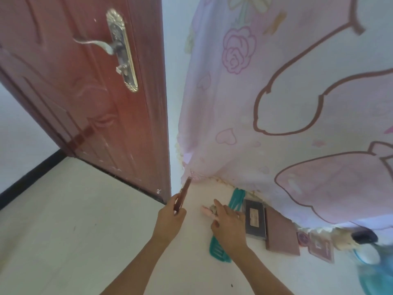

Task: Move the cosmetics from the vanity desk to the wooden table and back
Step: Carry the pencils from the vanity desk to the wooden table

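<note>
A thin brown case (pixel 183 194) is held in the left hand (pixel 170 218), pinched between the thumb and the fingers. Its far end is pointed up and away from the hand, toward a big pink cloth (pixel 276 103). The right hand (pixel 228 225) is spread out with loose fingers, and nothing is gripped by it. A small pink tube (pixel 206 211) is seen just by its fingertips. Whether the tube is touched cannot be told. A green comb (pixel 235 200) is laid under the right hand, and its ends stick out in front of and behind the hand. Just to the right of that hand a dark flat box (pixel 254 220) is laid on the white surface (pixel 191 262). A brown-pink flat box (pixel 280 233) is laid beside it, further right. A red-brown door (pixel 85 81) is seen far ahead of the left hand.
</note>
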A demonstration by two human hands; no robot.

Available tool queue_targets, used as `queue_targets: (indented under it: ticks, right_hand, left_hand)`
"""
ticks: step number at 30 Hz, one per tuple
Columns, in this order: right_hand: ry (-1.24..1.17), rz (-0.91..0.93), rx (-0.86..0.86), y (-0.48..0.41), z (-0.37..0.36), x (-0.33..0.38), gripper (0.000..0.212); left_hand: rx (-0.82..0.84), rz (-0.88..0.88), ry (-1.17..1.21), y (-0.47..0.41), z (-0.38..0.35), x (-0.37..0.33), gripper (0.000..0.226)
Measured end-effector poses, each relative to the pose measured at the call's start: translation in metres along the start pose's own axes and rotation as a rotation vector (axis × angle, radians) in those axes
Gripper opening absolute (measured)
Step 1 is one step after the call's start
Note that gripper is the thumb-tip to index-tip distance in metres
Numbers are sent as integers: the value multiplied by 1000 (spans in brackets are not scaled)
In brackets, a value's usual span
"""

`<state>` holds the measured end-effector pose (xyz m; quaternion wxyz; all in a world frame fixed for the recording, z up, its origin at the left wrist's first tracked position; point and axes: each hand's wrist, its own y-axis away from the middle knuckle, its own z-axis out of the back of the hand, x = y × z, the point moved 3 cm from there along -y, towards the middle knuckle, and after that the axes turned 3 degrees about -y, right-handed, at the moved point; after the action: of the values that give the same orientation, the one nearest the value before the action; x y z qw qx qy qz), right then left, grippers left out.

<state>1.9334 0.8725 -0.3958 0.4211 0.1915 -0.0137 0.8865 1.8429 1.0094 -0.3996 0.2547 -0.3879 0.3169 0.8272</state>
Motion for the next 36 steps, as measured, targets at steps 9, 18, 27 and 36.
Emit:
queue_targets:
  ticks: [9, 18, 27, 36]
  right_hand:
    - [-129, 203, -228, -3, 14, 60, 48]
    - [-252, 490, -320, 16, 0, 121, 56]
    - [-338, 884, -161, 80, -46, 223, 46]
    - [-438, 1311, -20, 197, -64, 373, 46]
  left_hand:
    - [-140, -90, -81, 28, 60, 6, 39]
    - [-370, -3, -82, 88, 120, 38, 26]
    - [-726, 277, -130, 221, 181, 111, 25]
    - [-1096, 479, -116, 386, 264, 181, 22]
